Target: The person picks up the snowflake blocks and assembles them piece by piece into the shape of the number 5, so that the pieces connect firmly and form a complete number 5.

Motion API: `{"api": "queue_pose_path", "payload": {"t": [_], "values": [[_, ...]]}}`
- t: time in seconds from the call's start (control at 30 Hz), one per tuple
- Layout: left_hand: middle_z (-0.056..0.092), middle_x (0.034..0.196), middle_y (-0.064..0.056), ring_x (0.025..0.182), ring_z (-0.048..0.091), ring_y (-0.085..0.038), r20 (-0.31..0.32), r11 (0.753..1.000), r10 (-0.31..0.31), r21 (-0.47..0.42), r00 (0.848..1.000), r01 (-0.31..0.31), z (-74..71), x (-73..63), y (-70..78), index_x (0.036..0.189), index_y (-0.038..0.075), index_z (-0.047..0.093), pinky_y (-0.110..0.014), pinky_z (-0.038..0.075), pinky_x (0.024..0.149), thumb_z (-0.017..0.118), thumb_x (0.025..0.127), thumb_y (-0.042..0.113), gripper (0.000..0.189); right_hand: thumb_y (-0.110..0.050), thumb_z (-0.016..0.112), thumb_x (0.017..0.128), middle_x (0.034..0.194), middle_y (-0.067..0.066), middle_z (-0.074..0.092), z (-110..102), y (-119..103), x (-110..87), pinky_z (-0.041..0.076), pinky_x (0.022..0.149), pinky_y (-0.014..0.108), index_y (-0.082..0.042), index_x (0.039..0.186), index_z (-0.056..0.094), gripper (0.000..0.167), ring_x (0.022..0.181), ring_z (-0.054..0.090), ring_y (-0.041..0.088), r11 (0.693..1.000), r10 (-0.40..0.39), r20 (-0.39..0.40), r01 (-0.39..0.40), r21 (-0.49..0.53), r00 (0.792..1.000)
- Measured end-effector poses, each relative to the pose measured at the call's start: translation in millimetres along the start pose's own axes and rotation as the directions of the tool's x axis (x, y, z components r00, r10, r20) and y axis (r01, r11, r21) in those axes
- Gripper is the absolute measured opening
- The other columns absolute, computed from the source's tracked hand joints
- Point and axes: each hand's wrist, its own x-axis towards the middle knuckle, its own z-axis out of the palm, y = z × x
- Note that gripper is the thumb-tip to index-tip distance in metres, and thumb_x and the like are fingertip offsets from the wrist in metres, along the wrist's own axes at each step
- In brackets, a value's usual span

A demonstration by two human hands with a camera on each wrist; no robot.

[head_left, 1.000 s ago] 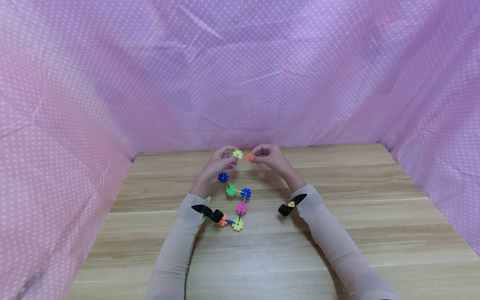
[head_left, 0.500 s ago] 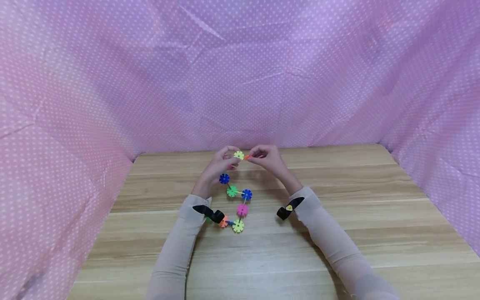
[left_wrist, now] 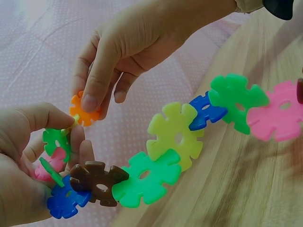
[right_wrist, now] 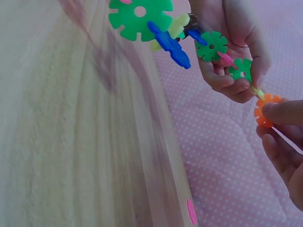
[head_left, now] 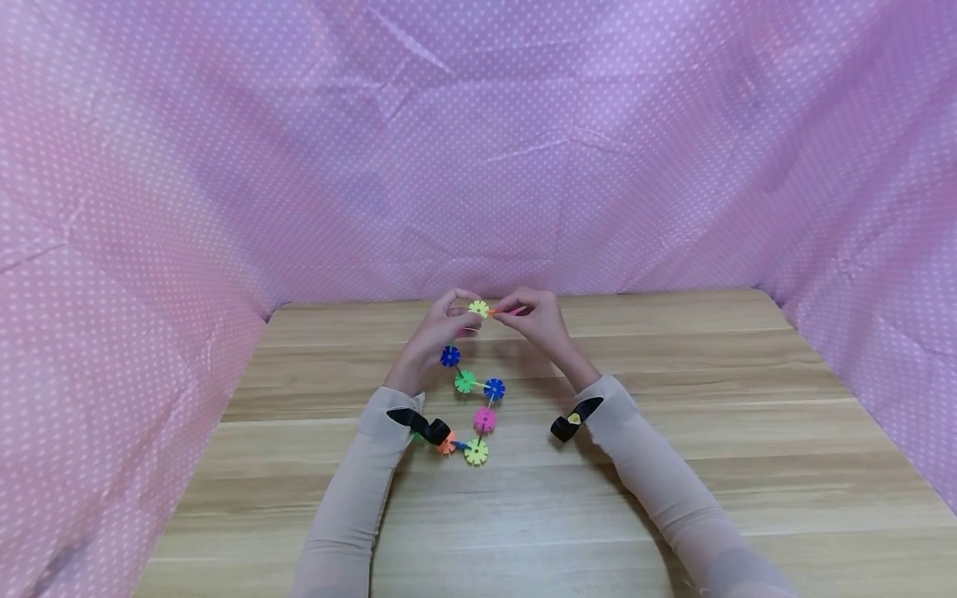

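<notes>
Near the far table edge in the head view, my left hand (head_left: 435, 334) pinches a yellow notched plastic disc (head_left: 478, 309) at the end of a chain of interlocking discs. My right hand (head_left: 542, 322) holds an orange notched disc (right_wrist: 261, 113) between thumb and fingers, its rim meeting the yellow one. Seen from the left wrist, the chain runs past the left palm through a blue disc (left_wrist: 64, 201), a brown disc (left_wrist: 97, 176) and a green disc (left_wrist: 149, 187). It trails down toward a lower yellow disc (head_left: 476, 453), partly hidden by the left wrist strap.
A wooden table (head_left: 583, 515) lies under both arms, with a pink dotted cloth (head_left: 478, 166) hanging behind it and at the sides. One loose pink disc (right_wrist: 191, 211) lies by the far table edge. Black straps with cameras circle both wrists.
My right hand has shifted slightly left and turned the orange disc edge-on, bringing it against the yellow disc. My left hand and the chain have drifted a little to the right.
</notes>
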Motion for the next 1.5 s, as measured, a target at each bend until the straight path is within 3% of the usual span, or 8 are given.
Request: {"api": "queue_pose_path", "payload": {"t": [0.1, 0.2, 0.37, 0.6, 0.73, 1.0, 1.2, 1.5], "values": [[0.069, 0.090, -0.002, 0.084, 0.067, -0.014, -0.006, 1.000, 0.024, 0.001, 1.000, -0.024, 3.3, -2.5, -0.1, 0.122, 0.007, 0.055, -0.055, 0.051, 0.106, 0.062, 0.097, 0.002, 0.026, 0.005, 0.078, 0.085, 0.089, 0.024, 0.074, 1, -4, -3.6, 0.062, 0.071, 0.035, 0.008, 0.091, 0.076, 0.007, 0.080, 0.069, 0.035, 0.999, -0.035, -0.018, 0.035, 0.002, 0.999], [0.069, 0.100, -0.012, 0.088, 0.068, -0.016, -0.009, 0.999, 0.049, 0.005, 0.999, -0.049, 5.4, -4.3, -0.4, 0.120, 0.006, 0.055, -0.046, 0.056, 0.100, 0.062, 0.097, 0.001, 0.024, 0.011, 0.076, 0.084, 0.085, 0.027, 0.072, -1, -19, -8.2, 0.060, 0.068, 0.028, 0.013, 0.089, 0.074, 0.006, 0.075, 0.068, 0.036, 0.998, -0.067, -0.029, 0.068, 0.010, 0.997], [0.062, 0.116, -0.028, 0.088, 0.068, -0.014, -0.012, 0.998, 0.065, 0.006, 0.998, -0.064, 6.5, -6.8, -1.6, 0.119, 0.005, 0.056, -0.030, 0.060, 0.088, 0.062, 0.097, 0.000, 0.023, 0.002, 0.078, 0.086, 0.082, 0.027, 0.072, -4, -37, -14.4, 0.058, 0.066, 0.024, 0.010, 0.087, 0.076, 0.009, 0.070, 0.067, 0.024, 0.994, -0.106, -0.030, 0.107, 0.026, 0.994], [0.064, 0.106, -0.007, 0.091, 0.068, -0.017, -0.025, 0.999, 0.052, 0.016, 0.998, -0.051, 10.3, -7.2, -0.9, 0.118, 0.005, 0.056, -0.040, 0.057, 0.098, 0.063, 0.096, -0.001, 0.024, 0.009, 0.076, 0.084, 0.081, 0.026, 0.072, -6, -38, -16.2, 0.056, 0.064, 0.026, 0.012, 0.087, 0.075, 0.005, 0.068, 0.065, 0.024, 0.992, -0.120, -0.026, 0.121, 0.022, 0.992], [0.064, 0.103, -0.006, 0.087, 0.068, -0.015, -0.021, 0.999, 0.039, 0.006, 0.999, -0.039, 9.9, -5.3, 0.0, 0.118, 0.005, 0.056, -0.048, 0.054, 0.103, 0.064, 0.095, -0.003, 0.025, 0.012, 0.076, 0.082, 0.080, 0.026, 0.072, -5, -37, -15.1, 0.054, 0.062, 0.020, 0.012, 0.086, 0.075, 0.004, 0.066, 0.063, 0.018, 0.992, -0.126, -0.039, 0.127, 0.019, 0.991], [0.065, 0.098, -0.003, 0.087, 0.068, -0.013, -0.015, 0.999, 0.031, 0.020, 0.999, -0.031, 6.8, -5.4, 1.6, 0.119, 0.005, 0.056, -0.048, 0.053, 0.104, 0.063, 0.097, 0.000, 0.024, 0.014, 0.077, 0.080, 0.077, 0.026, 0.071, -1, -37, -14.2, 0.048, 0.060, 0.011, 0.013, 0.083, 0.074, 0.005, 0.062, 0.059, 0.011, 0.984, -0.178, -0.083, 0.179, 0.006, 0.980], [0.065, 0.096, -0.002, 0.094, 0.067, -0.024, -0.009, 0.999, 0.040, 0.036, 0.999, -0.040, 5.0, -3.5, 4.3, 0.118, 0.004, 0.057, -0.046, 0.055, 0.100, 0.062, 0.097, -0.003, 0.023, 0.013, 0.078, 0.079, 0.075, 0.024, 0.072, 4, -42, -14.1, 0.047, 0.058, 0.014, 0.010, 0.081, 0.075, 0.005, 0.061, 0.056, 0.009, 0.979, -0.195, -0.110, 0.187, -0.077, 0.975], [0.068, 0.094, -0.002, 0.084, 0.069, -0.013, 0.026, 0.999, 0.051, 0.008, 0.998, -0.052, 1.0, -1.9, 5.7, 0.120, 0.003, 0.057, -0.035, 0.059, 0.091, 0.063, 0.096, -0.002, 0.025, 0.011, 0.080, 0.079, 0.076, 0.023, 0.073, 9, -19, -6.5, 0.046, 0.056, 0.019, 0.010, 0.082, 0.076, 0.005, 0.059, 0.055, 0.012, 0.984, -0.169, -0.120, 0.161, -0.070, 0.978]]}}
